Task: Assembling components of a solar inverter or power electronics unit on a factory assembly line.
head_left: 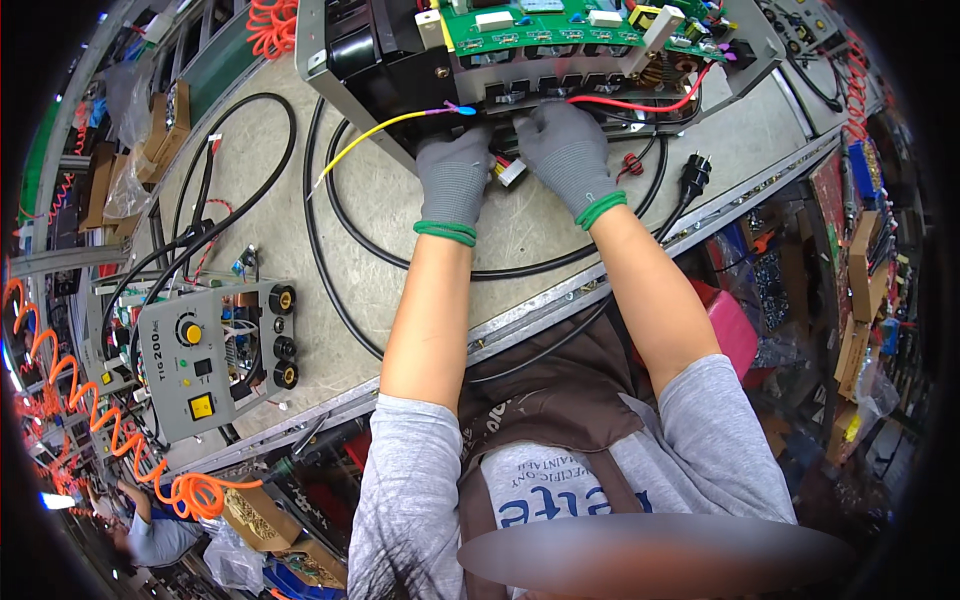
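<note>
Both my hands wear grey knitted gloves with green cuffs and reach under the near edge of an opened machine chassis. My left hand is closed, its fingertips tucked in by the chassis wall. Beside it, my right hand is closed too, knuckles up against the chassis. What either one grips is hidden. A white plug connector with coloured wires pokes out between them. Over my left hand runs a yellow wire with a blue terminal. A red wire loops out above my right hand. A green circuit board tops the chassis.
A grey control panel with knobs and sockets stands at the table's left. A black power cable curves across the metal tabletop, its mains plug at the right edge. Coiled orange hoses hang at left; a pink stool stands right.
</note>
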A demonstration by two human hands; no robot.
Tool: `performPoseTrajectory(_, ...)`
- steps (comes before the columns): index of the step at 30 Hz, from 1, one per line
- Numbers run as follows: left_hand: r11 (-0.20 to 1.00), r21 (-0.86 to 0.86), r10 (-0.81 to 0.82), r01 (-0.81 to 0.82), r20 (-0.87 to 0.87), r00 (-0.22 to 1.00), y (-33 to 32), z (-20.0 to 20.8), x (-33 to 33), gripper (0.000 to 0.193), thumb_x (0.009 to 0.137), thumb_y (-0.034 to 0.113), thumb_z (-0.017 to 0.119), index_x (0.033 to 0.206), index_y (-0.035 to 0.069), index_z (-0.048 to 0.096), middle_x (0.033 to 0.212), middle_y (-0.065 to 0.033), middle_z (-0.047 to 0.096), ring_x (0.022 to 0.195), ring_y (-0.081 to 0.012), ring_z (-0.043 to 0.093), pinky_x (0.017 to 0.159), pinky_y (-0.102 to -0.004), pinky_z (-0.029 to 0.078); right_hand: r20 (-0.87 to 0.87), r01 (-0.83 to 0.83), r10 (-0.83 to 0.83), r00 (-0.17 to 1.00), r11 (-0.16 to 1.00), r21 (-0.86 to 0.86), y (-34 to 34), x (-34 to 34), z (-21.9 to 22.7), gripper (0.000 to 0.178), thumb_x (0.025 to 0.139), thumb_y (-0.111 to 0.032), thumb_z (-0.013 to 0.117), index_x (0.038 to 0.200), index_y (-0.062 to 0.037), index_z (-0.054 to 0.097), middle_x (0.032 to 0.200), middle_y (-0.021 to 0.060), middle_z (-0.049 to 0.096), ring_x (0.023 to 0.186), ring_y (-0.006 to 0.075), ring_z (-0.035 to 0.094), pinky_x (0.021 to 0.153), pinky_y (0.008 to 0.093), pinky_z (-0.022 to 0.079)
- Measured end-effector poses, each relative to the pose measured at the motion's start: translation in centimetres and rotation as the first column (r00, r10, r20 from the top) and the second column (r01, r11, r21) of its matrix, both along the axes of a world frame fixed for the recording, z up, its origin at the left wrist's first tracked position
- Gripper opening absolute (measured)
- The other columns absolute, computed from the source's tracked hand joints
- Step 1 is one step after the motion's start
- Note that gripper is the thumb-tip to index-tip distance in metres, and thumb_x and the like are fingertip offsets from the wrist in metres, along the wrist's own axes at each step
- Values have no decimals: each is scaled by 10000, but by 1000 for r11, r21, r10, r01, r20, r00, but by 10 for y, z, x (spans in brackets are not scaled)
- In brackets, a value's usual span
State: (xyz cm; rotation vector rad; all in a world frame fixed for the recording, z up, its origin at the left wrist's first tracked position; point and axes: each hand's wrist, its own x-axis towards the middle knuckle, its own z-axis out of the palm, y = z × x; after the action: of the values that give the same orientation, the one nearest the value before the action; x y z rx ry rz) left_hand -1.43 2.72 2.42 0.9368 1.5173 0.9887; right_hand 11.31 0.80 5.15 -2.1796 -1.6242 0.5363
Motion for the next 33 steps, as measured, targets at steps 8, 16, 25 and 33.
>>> performPoseTrajectory(8, 976, 182, -89, 119, -163, 983, 9, -16, -8, 283, 781, 233, 733, 666, -7, 634, 580, -60, 582, 462, -139, 522, 456, -286, 409, 3, 0, 0, 1000, 1000, 4, 0, -3, -1, 300, 876, -359, 579, 900, -88, 705, 913, 149, 694, 878, 327, 664, 788, 431, 519)
performPoseTrajectory(16, 984, 180, 15, -4, -56, 998, 6, -32, 3, 203, 754, 176, 634, 801, -20, 660, 704, -193, 651, 640, -329, 632, 604, -382, 477, -220, -41, 117, 968, 945, 325, -15, 7, -22, 259, 867, -318, 572, 983, -112, 676, 812, 172, 668, 789, 372, 652, 719, 448, 520)
performPoseTrajectory(25, 887, 460, 92, 45, -271, 958, 5, -28, 4, 210, 768, 172, 656, 785, -37, 641, 700, -158, 657, 621, -306, 615, 623, -373, 473, 17, -216, 222, 975, 925, 312, -12, 18, -20, 275, 899, -321, 533, 1013, -103, 655, 802, 186, 660, 786, 392, 640, 712, 474, 514)
performPoseTrajectory(33, 861, 428, 32, 275, -584, 811, 3, -30, 2, 202, 774, 222, 625, 777, 21, 645, 751, -176, 663, 742, -348, 641, 661, -411, 495, -20, -205, 218, 976, 941, 269, -5, 20, -21, 331, 912, -341, 524, 908, -47, 676, 850, 207, 659, 836, 395, 635, 768, 458, 512)
